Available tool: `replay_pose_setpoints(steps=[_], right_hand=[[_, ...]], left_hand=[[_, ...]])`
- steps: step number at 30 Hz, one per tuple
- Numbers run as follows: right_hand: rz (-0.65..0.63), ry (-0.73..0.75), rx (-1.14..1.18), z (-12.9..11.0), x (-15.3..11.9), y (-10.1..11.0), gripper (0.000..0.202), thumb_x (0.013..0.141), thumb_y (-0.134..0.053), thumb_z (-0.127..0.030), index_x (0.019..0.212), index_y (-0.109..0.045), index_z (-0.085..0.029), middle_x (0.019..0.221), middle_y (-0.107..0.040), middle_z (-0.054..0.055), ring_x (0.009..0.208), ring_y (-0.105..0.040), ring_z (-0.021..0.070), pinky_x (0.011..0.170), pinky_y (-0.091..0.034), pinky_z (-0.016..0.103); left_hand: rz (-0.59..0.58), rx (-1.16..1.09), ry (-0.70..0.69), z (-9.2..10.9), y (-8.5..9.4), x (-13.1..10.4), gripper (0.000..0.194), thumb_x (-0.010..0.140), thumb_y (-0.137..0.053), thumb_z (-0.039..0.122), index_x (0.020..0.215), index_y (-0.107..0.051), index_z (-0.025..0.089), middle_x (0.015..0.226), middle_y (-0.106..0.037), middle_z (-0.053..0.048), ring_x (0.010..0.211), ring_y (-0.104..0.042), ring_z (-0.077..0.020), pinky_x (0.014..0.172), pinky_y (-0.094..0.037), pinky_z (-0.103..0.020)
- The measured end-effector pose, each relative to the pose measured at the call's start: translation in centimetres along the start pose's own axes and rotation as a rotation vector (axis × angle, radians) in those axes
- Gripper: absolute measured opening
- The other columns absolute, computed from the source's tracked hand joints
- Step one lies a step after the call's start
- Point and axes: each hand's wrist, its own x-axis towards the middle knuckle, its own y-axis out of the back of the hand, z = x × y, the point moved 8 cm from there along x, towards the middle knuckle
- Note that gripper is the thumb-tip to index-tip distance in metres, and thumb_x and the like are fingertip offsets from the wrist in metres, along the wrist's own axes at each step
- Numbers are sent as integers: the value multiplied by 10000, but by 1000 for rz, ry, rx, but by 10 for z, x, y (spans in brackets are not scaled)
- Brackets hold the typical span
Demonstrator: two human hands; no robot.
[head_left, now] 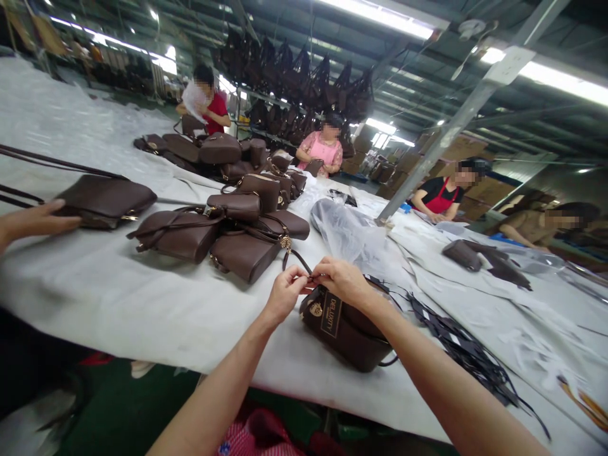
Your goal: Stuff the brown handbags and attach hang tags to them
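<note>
A dark brown handbag (361, 345) lies on the white-covered table right in front of me. From its front hangs a black tag (331, 315) with gold lettering, beside a round gold emblem (315, 309). Above the bag's left end, my left hand (287, 292) and my right hand (342, 280) meet, fingertips pinched together on a thin dark strap (300, 258). The strap loops up and away from the fingers. What exactly lies between the fingertips is small and partly hidden.
Several brown handbags (249, 250) are piled ahead to the left. A co-worker's hand (40, 221) touches another bag (107, 197) at far left. Clear plastic wrap (349, 231), a bundle of black tags (458, 339) and a metal post (437, 139) are nearby. Several people work across the table.
</note>
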Motion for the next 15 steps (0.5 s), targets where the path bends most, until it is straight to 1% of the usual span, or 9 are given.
replay_pose_setpoints(steps=[3, 7, 11, 15], right_hand=[[3, 4, -4, 2, 0, 0, 206, 911, -532, -223, 942, -735, -237, 977, -675, 16, 837, -618, 136, 668, -366, 224], [-4, -17, -20, 6, 2, -3, 185, 900, -556, -252, 929, -738, -239, 937, -693, 14, 846, -624, 145, 662, -362, 228], [-14, -31, -39, 9, 2, -4, 191, 904, -558, -287, 927, -744, -249, 955, -705, 15, 852, -630, 148, 642, -357, 231], [-23, -47, -30, 11, 1, -3, 184, 903, -564, -300, 904, -741, -250, 963, -708, 8, 862, -626, 148, 632, -348, 230]], left_hand=[[23, -52, -8, -3, -3, 3, 229, 719, -705, 347, 754, -585, 156, 736, -662, -19, 726, -672, -163, 722, -556, -310], [73, -84, -65, -4, -6, 6, 301, 623, -804, 317, 754, -588, 152, 712, -647, 6, 665, -642, -127, 711, -543, -275], [122, -68, -84, -9, -8, 8, 274, 649, -782, 337, 744, -603, 152, 669, -641, 7, 610, -628, -119, 673, -546, -266], [116, -79, -84, -14, -9, 11, 268, 667, -763, 357, 737, -603, 154, 669, -644, 7, 611, -641, -127, 679, -560, -280]])
